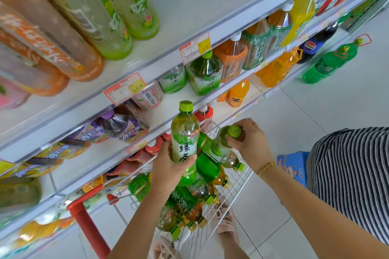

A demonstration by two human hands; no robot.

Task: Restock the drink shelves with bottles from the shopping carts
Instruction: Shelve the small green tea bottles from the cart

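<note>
Left hand (168, 166) holds green tea bottle (184, 141) upright – right hand (249, 139) grasps another's cap

Both forearms bare, no sleeves in view. Thin gold beaded bracelet (266, 168) on right wrist. Dark-and-white narrow-striped fabric garment (353, 176) on torso. Pale pink open-toed slide sandals (226, 224) on feet.

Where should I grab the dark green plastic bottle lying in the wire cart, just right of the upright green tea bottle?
Grip the dark green plastic bottle around its mid-body, coming from above. It lies on its side atop the pile in the white wire cart, so the barrel faces up; its cap end is hidden by neighbouring bottles and the hands.
</note>
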